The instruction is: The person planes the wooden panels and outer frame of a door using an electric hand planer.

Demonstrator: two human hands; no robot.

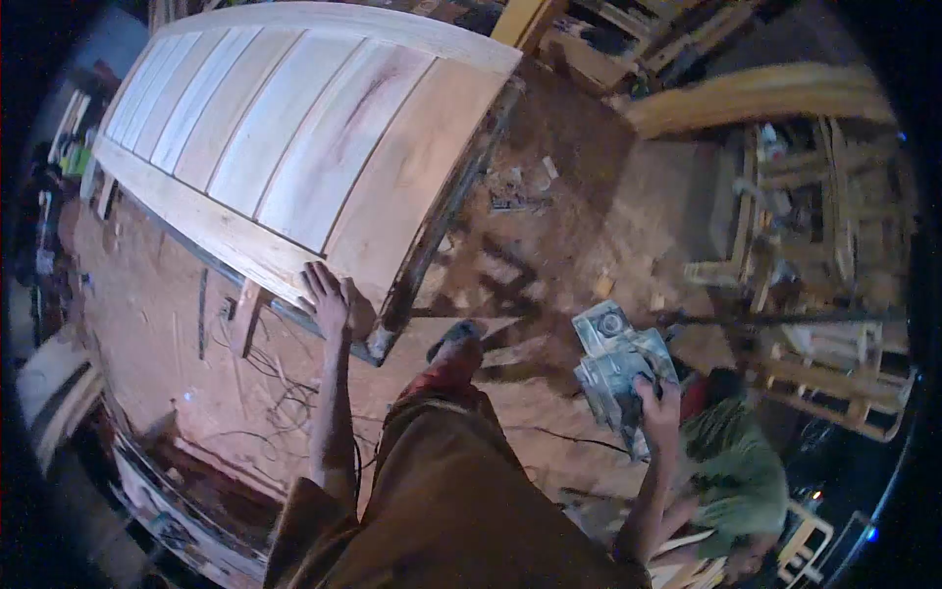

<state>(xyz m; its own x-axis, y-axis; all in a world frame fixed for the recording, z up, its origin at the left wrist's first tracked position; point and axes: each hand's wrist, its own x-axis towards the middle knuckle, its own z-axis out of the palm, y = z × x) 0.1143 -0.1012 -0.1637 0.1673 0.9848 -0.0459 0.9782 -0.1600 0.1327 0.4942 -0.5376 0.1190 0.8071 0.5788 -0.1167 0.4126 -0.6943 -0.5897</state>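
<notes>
A large wooden panel [285, 128], made of pale and reddish boards inside a light frame, lies on a dark-edged support at the upper left. My left hand [327, 299] rests on its near edge by the corner, fingers spread flat on the wood. To the right, well apart from the panel, my right hand [659, 401] grips a worn grey handheld power tool [613, 358]. The tool is held in the air over the floor. Its working face is hard to make out, so I cannot tell its exact kind.
Close to the power tool, a person in a green shirt [736, 471] is bent low. Wooden frames [795, 196] and a thick curved beam [765, 98] stand at the right. Cables [285, 393] and scraps lie on the reddish dirt floor [167, 304].
</notes>
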